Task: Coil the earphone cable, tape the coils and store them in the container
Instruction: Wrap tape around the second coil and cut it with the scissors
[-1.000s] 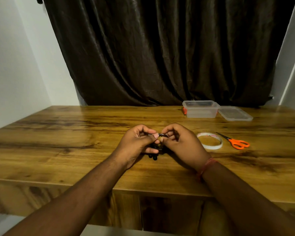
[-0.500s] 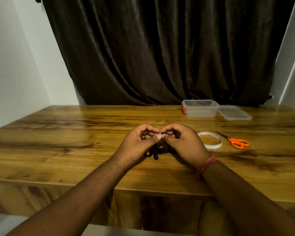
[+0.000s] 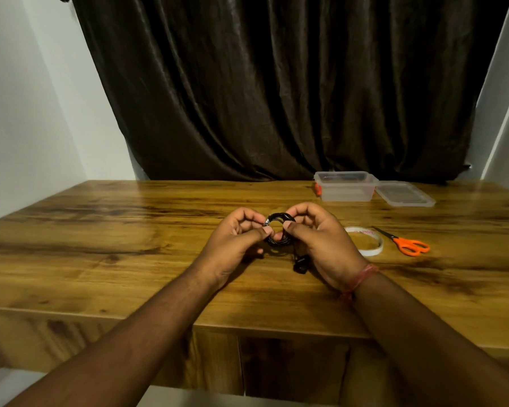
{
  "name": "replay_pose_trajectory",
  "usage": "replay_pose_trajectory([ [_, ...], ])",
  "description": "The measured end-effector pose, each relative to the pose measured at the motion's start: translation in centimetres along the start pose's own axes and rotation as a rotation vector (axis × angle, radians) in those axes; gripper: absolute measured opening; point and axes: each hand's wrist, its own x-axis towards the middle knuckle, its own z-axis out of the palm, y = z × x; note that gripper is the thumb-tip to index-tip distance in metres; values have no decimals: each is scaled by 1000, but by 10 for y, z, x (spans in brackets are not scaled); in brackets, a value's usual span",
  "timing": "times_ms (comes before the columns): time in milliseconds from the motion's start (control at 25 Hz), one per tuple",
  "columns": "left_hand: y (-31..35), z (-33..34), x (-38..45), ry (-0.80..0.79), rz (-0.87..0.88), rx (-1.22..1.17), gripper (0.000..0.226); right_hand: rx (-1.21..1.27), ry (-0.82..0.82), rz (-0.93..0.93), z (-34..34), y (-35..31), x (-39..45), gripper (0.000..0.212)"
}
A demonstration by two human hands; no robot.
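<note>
Both hands are held just above the wooden counter (image 3: pixel 130 230), near its middle, and between them is the coiled earphone cable (image 3: pixel 278 230), a small black ring of several loops. The left hand (image 3: pixel 235 242) pinches the left side of the coil between thumb and curled fingers, and the right hand (image 3: pixel 321 242) pinches the right side in the same way, so the ring stands open between the two thumbs. A short black end of the cable with an earbud (image 3: pixel 300 264) hangs down under the right hand (if it touches the wood, I cannot tell). On the right wrist there is a red thread band (image 3: pixel 360 279). To the right of the right hand, on the counter, lies a roll of tape (image 3: pixel 365 240), and just beside it a pair of orange-handled scissors (image 3: pixel 410 245). Further back, close to the dark curtain (image 3: pixel 276 83), stands the clear plastic container (image 3: pixel 346 186) without cover, and its lid (image 3: pixel 404 194) lies flat next to it on the right.
</note>
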Motion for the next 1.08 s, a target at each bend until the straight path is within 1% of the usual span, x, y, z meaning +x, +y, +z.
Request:
replay_pose_trajectory([
  [120,-1,2,0,-12,28,10,29,-95,-26,14,2,0,-3,13],
  [160,-1,2,0,-16,29,22,28,-152,-41,31,2,0,-4,13],
  [240,-2,3,-1,-28,11,19,20,-231,-57,41,1,1,-5,16],
  [400,1,0,-2,34,-9,50,20,-139,-100,23,2,1,-4,30],
  [600,1,5,-4,-1,-33,36,7,-262,-29,-15,-1,1,-3,22],
  [760,2,8,-5,-69,-68,-63,14,-353,-32,-35,0,3,-4,20],
  [840,1,6,-5,-74,-72,-73,12,-329,-48,-19,-1,3,-4,19],
  [920,1,5,-4,-68,-76,-104,11,-215,-55,20,-2,3,-3,20],
  [1000,1,4,-4,-84,-70,-123,13,-75,-12,45,-3,2,-2,22],
  [1080,1,3,-4,-105,-64,-127,15,16,34,44,-4,1,-1,23],
])
